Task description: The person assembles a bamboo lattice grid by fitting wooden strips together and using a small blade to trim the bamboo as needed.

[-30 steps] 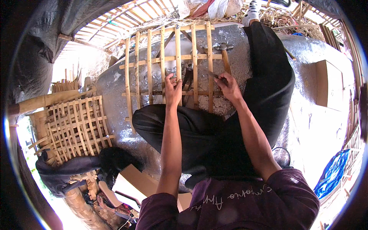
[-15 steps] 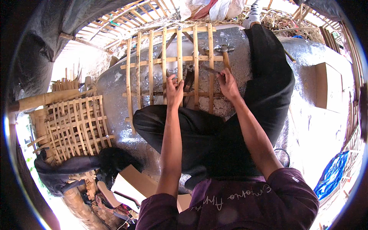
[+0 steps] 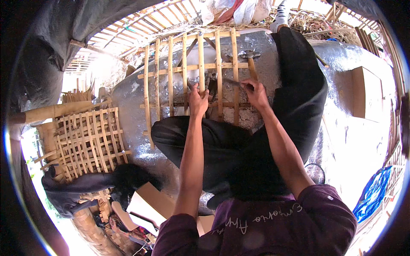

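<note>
A lattice of bamboo slats [image 3: 171, 72] lies in front of me, its long slats running away from my folded leg and crossed by a few others. My left hand [image 3: 198, 102] is closed around one of the long slats near the middle, thumb on its right side. To the right, my right hand [image 3: 256, 94] pinches a dark thin blade-like strip [image 3: 231, 81] that points left over the lattice. Whether it is a knife cannot be made out. Just beyond that hand, a hammer [image 3: 253, 68] with a wooden handle rests by the lattice's right edge.
Silvery sheeting [image 3: 341, 55] covers the ground. A woven bamboo panel [image 3: 87, 138] stands at the left, with an open cardboard box [image 3: 156, 200] nearer me. Another cardboard box [image 3: 367, 94] and a blue plastic sheet [image 3: 371, 192] are at the right. My outstretched leg [image 3: 301, 77] borders the lattice.
My right hand has turned slightly and the dark strip now lies flatter, reaching further left. My left hand has shifted a little toward the right in the picture, still on the slat.
</note>
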Motion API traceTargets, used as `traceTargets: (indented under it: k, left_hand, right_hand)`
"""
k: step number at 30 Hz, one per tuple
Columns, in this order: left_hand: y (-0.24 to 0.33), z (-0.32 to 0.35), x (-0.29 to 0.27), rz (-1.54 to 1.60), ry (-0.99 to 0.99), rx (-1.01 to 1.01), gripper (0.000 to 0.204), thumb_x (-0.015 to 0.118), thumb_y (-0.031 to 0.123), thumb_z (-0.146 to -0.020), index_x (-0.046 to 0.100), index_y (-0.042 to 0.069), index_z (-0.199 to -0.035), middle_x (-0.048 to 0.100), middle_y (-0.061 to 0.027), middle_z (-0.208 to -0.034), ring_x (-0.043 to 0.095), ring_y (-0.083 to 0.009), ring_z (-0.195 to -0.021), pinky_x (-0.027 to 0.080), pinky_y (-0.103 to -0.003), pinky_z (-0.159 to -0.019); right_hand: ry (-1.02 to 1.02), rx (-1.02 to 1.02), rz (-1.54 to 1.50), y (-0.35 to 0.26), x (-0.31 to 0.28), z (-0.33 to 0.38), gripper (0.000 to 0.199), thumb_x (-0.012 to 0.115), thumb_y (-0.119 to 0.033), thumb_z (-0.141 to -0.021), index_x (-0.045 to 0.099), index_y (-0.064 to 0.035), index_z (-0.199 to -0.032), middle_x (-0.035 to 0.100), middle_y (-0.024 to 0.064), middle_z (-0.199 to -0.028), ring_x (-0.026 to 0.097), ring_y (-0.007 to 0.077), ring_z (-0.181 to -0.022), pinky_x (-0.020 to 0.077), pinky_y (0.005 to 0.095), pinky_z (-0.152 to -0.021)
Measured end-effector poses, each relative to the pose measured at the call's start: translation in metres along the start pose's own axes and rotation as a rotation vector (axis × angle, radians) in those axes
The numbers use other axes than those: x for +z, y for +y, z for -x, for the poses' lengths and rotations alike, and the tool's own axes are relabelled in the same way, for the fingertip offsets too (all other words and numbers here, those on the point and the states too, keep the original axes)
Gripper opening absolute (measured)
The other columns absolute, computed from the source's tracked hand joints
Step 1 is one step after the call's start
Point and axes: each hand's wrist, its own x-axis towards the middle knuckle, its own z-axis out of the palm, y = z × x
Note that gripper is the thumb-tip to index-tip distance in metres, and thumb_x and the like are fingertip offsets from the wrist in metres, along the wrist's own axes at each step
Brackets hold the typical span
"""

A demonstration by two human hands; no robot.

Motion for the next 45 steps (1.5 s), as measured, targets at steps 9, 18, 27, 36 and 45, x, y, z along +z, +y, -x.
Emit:
traceTargets:
  k: [9, 18, 27, 36, 45]
  left_hand:
    - [0.010, 0.003, -0.009, 0.128, 0.010, -0.037, 0.030, 0.061, 0.014, -0.090, 0.054, 0.004, -0.118, 0.061, -0.0046, -0.090, 0.057, -0.0149, -0.082, 0.046, -0.031, -0.075]
    - [0.039, 0.028, -0.029, 0.297, 0.113, -0.005, 0.030, 0.057, 0.014, -0.086, 0.056, -0.001, -0.112, 0.063, -0.0059, -0.090, 0.058, -0.0139, -0.083, 0.045, -0.028, -0.074]
    - [0.039, 0.036, -0.033, 0.314, 0.123, 0.052, 0.036, 0.062, 0.009, -0.083, 0.053, -0.003, -0.116, 0.063, -0.0070, -0.093, 0.058, -0.0142, -0.085, 0.046, -0.029, -0.078]
    - [0.054, 0.041, -0.039, 0.332, 0.081, 0.027, 0.038, 0.063, 0.009, -0.083, 0.052, -0.003, -0.118, 0.064, -0.0074, -0.093, 0.060, -0.0149, -0.085, 0.047, -0.029, -0.077]
    - [0.070, 0.053, -0.045, 0.284, 0.147, 0.002, 0.037, 0.061, 0.006, -0.085, 0.052, -0.004, -0.119, 0.064, -0.0080, -0.095, 0.060, -0.0139, -0.087, 0.047, -0.028, -0.078]
  right_hand:
    - [-0.121, 0.118, -0.345, 0.000, -0.001, 0.007, 0.016, 0.065, -0.007, -0.085, 0.065, 0.0038, -0.098, 0.067, 0.0105, -0.094, 0.060, 0.0162, -0.089, 0.0476, 0.0295, -0.080]
    - [-0.073, 0.135, -0.419, -0.027, -0.018, 0.018, 0.021, 0.069, -0.016, -0.085, 0.054, -0.0011, -0.086, 0.063, 0.0055, -0.075, 0.057, 0.0104, -0.069, 0.0443, 0.0259, -0.061]
    - [0.125, 0.060, -0.434, -0.037, 0.001, 0.034, 0.029, 0.071, -0.025, -0.084, 0.054, -0.0025, -0.081, 0.064, 0.0061, -0.073, 0.058, 0.0116, -0.069, 0.0447, 0.0269, -0.063]
    - [0.027, 0.181, -0.638, -0.025, 0.001, 0.038, 0.025, 0.070, -0.026, -0.086, 0.058, -0.0055, -0.079, 0.064, 0.0031, -0.073, 0.052, 0.0077, -0.065, 0.0408, 0.0245, -0.063]
    - [0.433, 0.197, -0.754, -0.026, -0.046, 0.028, 0.023, 0.070, -0.028, -0.085, 0.062, -0.0064, -0.081, 0.060, -0.0003, -0.073, 0.052, 0.0077, -0.067, 0.0406, 0.0247, -0.060]
